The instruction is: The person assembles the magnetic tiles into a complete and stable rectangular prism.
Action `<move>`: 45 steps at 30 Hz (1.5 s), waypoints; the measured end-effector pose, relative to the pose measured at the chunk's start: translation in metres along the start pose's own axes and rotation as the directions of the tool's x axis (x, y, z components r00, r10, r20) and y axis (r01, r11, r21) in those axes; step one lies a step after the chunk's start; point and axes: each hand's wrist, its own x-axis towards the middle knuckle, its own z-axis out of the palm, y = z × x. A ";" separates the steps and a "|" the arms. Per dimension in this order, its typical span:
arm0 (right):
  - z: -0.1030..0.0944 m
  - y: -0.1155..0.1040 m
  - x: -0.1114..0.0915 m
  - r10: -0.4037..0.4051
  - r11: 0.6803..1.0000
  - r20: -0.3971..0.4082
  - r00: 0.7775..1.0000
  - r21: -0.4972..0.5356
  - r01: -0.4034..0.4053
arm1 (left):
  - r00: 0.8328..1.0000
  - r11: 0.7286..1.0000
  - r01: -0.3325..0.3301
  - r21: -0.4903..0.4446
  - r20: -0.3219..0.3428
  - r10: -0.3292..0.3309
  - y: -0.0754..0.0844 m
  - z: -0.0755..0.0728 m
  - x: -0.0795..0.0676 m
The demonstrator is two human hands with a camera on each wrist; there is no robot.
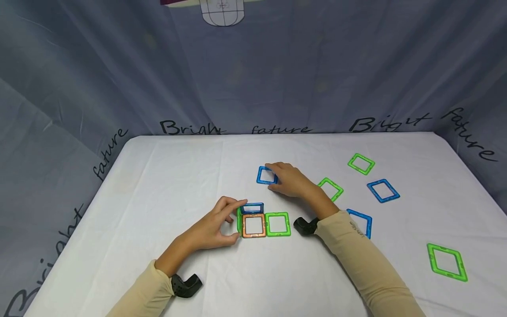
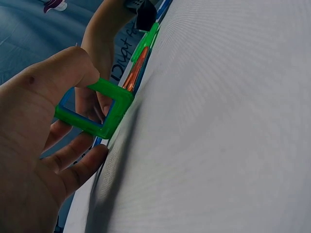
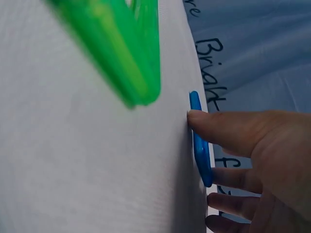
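My left hand [image 1: 215, 224] holds a green square magnetic tile [image 2: 119, 114] that stands upright, thumb at one edge and fingers at the other. This green tile is at the left side of a flat orange square tile [image 1: 253, 236]. A blue tile [image 1: 253, 204] stands along the orange tile's back edge, by my left index fingertip. Flat against the orange tile's right side lies another green tile [image 1: 278, 234]. Farther back, my right hand [image 1: 291, 180] pinches the right side of a blue square tile [image 3: 198, 145] between thumb and fingers, low over the white cloth.
Loose tiles lie to the right: a green tile [image 1: 338, 192] behind the right wrist, a blue tile [image 1: 369, 226] partly under the sleeve, another blue tile [image 1: 383, 201], a far green tile [image 1: 361, 171] and a near green tile [image 1: 447, 274]. A grey curtain [image 1: 277, 79] borders the table.
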 end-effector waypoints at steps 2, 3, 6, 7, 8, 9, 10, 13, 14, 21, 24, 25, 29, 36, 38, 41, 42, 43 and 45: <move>0.000 0.000 0.000 -0.010 1.000 -0.008 1.000 -0.020 0.010 | 1.000 1.000 -0.003 0.000 -0.002 0.003 0.000 0.000 0.000; 0.001 0.000 0.000 -0.016 0.999 -0.011 1.000 -0.029 0.016 | 1.000 1.000 -0.003 0.001 -0.002 0.003 0.000 0.000 0.000; 0.001 0.000 0.000 -0.034 0.998 -0.016 0.999 -0.049 0.033 | 1.000 1.000 0.000 -0.005 0.000 0.000 0.000 -0.001 0.000; 0.001 0.000 0.000 -0.037 0.998 -0.015 0.999 -0.049 0.036 | 1.000 1.000 0.001 -0.008 0.001 0.000 0.000 0.000 0.000; 0.001 0.000 0.000 -0.039 0.998 -0.013 0.999 -0.050 0.038 | 1.000 1.000 0.001 -0.010 0.001 -0.001 0.000 0.000 0.000; 0.000 0.000 0.000 -0.040 0.998 -0.010 0.999 -0.050 0.039 | 1.000 1.000 0.002 -0.011 0.001 -0.002 0.000 0.000 0.000; 0.000 -0.001 0.000 -0.039 0.998 -0.007 0.999 -0.046 0.039 | 1.000 1.000 0.001 -0.013 0.000 -0.001 0.000 0.000 0.000; 0.000 -0.002 -0.001 -0.031 0.999 0.002 1.000 -0.038 0.031 | 1.000 1.000 -0.002 -0.011 -0.002 0.002 0.000 0.000 0.000; 0.000 -0.003 -0.001 -0.028 0.999 0.004 1.000 -0.038 0.028 | 1.000 1.000 -0.002 -0.010 -0.001 0.002 -0.001 0.000 0.000; -0.002 -0.007 -0.003 -0.016 1.000 0.020 1.000 -0.027 0.017 | 1.000 1.000 0.009 -0.010 0.005 -0.009 -0.001 0.000 0.000; -0.003 -0.009 -0.005 -0.025 1.000 0.034 0.999 -0.012 0.026 | 1.000 1.000 0.013 -0.008 0.006 -0.013 -0.001 0.001 -0.001; -0.003 -0.009 -0.005 -0.030 1.000 0.039 0.999 -0.007 0.031 | 1.000 1.000 0.014 -0.008 0.006 -0.014 -0.001 0.001 -0.001; -0.007 -0.012 -0.007 -0.042 0.999 0.066 0.997 0.010 0.042 | 1.000 1.000 0.022 -0.009 0.006 -0.021 0.000 0.001 -0.001; -0.021 -0.021 -0.016 -0.055 0.998 0.103 0.993 0.039 0.052 | 1.000 1.000 0.022 -0.008 0.009 -0.022 -0.001 0.001 -0.001; -0.025 -0.024 -0.020 -0.079 0.996 0.105 0.991 0.042 0.075 | 1.000 1.000 0.020 -0.007 0.009 -0.020 -0.001 0.001 -0.001; -0.031 -0.030 -0.025 -0.112 0.993 0.107 0.988 0.045 0.108 | 1.000 1.000 0.012 -0.004 0.004 -0.012 -0.001 0.001 -0.001; -0.033 -0.032 -0.027 -0.120 0.992 0.109 0.987 0.046 0.116 | 1.000 1.000 0.008 -0.003 0.001 -0.008 -0.001 0.001 -0.001; -0.035 -0.033 -0.029 -0.127 0.991 0.113 0.985 0.046 0.123 | 1.000 1.000 0.006 -0.002 0.000 -0.006 -0.001 0.001 -0.002; -0.038 -0.037 -0.033 -0.143 0.989 0.122 0.982 0.049 0.138 | 1.000 1.000 0.005 0.001 -0.001 -0.005 0.000 0.001 -0.002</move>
